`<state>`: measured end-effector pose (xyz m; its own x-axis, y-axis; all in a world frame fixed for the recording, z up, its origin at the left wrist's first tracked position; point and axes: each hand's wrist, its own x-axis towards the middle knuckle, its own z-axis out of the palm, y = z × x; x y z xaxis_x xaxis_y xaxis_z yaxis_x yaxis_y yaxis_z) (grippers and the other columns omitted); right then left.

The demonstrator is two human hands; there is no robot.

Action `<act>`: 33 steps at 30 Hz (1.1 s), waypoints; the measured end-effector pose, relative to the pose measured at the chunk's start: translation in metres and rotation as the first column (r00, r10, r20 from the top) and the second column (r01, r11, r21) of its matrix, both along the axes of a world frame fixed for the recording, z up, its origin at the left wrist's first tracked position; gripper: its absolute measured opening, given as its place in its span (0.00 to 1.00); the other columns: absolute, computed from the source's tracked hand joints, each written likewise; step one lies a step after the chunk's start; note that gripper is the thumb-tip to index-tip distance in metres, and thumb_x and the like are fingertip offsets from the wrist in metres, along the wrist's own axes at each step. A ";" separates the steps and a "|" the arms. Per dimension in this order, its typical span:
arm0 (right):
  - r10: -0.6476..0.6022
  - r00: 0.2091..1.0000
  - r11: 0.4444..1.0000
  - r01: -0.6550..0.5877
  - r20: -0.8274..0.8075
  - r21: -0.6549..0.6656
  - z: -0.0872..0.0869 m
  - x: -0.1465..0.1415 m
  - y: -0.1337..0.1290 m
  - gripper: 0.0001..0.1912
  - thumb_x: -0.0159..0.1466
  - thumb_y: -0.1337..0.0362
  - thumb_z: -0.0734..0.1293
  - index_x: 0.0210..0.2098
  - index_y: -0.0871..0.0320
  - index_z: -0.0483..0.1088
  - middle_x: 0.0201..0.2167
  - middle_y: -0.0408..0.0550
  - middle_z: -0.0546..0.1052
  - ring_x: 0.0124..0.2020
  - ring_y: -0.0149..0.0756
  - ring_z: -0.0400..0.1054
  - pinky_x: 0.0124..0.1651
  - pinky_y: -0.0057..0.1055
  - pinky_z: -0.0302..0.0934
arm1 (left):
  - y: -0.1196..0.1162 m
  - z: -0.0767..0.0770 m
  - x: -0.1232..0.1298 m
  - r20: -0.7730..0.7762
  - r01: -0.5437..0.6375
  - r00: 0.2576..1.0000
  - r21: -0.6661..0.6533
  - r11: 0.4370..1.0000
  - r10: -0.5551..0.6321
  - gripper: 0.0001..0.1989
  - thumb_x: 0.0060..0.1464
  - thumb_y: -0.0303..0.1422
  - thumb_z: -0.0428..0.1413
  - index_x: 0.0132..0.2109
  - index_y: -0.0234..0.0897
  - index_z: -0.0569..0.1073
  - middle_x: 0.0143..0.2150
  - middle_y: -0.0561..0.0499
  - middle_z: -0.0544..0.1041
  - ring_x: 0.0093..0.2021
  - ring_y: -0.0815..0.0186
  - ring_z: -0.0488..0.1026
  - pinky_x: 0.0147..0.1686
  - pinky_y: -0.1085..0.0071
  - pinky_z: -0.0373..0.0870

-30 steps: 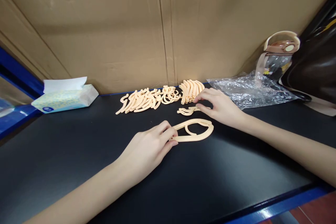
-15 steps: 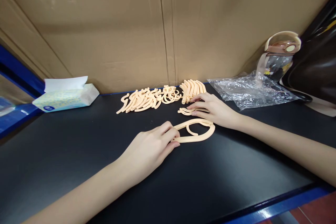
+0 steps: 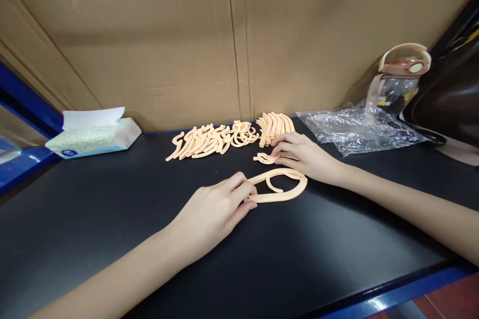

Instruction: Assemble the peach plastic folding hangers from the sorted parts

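On the black table lies a cream plastic hanger, a loop of curved arms with a hook inside it. My left hand pinches its left end between thumb and fingers. Behind the loop, a small stack of thin curved cream pieces rests under the fingertips of my right hand. The right fingers are bent round the stack's right end, which they partly hide. Just behind my right hand stands a neat row of curved arms.
A pile of cream hanger parts lies at the back middle. A tissue pack is at the back left. Clear plastic film and a strapped bottle are at the back right. A cardboard wall rises behind the table.
My right hand has shifted very slightly to the right along the small stack. My left hand and the hanger are almost unmoved.
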<state>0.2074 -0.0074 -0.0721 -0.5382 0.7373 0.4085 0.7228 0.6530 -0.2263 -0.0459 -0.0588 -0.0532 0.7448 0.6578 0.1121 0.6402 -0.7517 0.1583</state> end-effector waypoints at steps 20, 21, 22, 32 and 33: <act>-0.040 0.998 0.997 0.036 0.056 0.069 0.008 -0.005 -0.007 0.06 0.65 0.64 0.63 0.36 0.56 0.72 0.43 0.47 0.73 0.48 0.38 0.64 0.53 0.38 0.54 | -0.001 0.002 0.000 -0.021 0.002 1.000 0.004 1.000 -0.002 0.08 0.63 0.34 0.44 0.42 0.41 0.67 0.40 0.55 0.70 0.32 0.71 0.71 0.23 0.77 0.60; -0.035 0.998 0.998 0.032 0.053 0.061 0.008 -0.005 -0.007 0.06 0.65 0.64 0.63 0.35 0.56 0.72 0.43 0.47 0.73 0.48 0.38 0.64 0.53 0.38 0.54 | -0.002 0.003 0.001 -0.024 0.002 1.000 0.005 1.000 -0.002 0.08 0.63 0.34 0.44 0.42 0.41 0.67 0.40 0.55 0.70 0.32 0.71 0.71 0.23 0.77 0.60; -0.029 0.998 0.998 0.026 0.049 0.051 0.007 -0.004 -0.006 0.06 0.64 0.63 0.63 0.35 0.56 0.71 0.43 0.47 0.73 0.48 0.38 0.64 0.53 0.38 0.55 | -0.002 0.003 0.001 -0.025 0.003 1.000 0.006 1.000 -0.003 0.08 0.63 0.34 0.44 0.43 0.41 0.67 0.40 0.55 0.70 0.32 0.71 0.71 0.23 0.77 0.60; 0.003 1.000 0.999 -0.004 -0.019 -0.050 0.004 -0.002 -0.003 0.05 0.64 0.62 0.63 0.36 0.55 0.70 0.44 0.47 0.72 0.50 0.40 0.63 0.54 0.40 0.55 | -0.002 0.004 0.002 -0.036 0.010 0.999 0.003 1.000 -0.010 0.08 0.64 0.34 0.44 0.43 0.41 0.67 0.40 0.55 0.70 0.31 0.71 0.71 0.23 0.77 0.61; 0.004 0.999 0.998 -0.006 -0.035 -0.067 0.003 -0.002 -0.003 0.05 0.64 0.62 0.63 0.35 0.55 0.69 0.44 0.47 0.72 0.50 0.40 0.63 0.54 0.40 0.55 | -0.002 0.004 0.002 -0.037 0.011 0.999 0.003 1.000 -0.011 0.08 0.64 0.34 0.44 0.43 0.41 0.67 0.40 0.55 0.70 0.31 0.71 0.71 0.23 0.77 0.62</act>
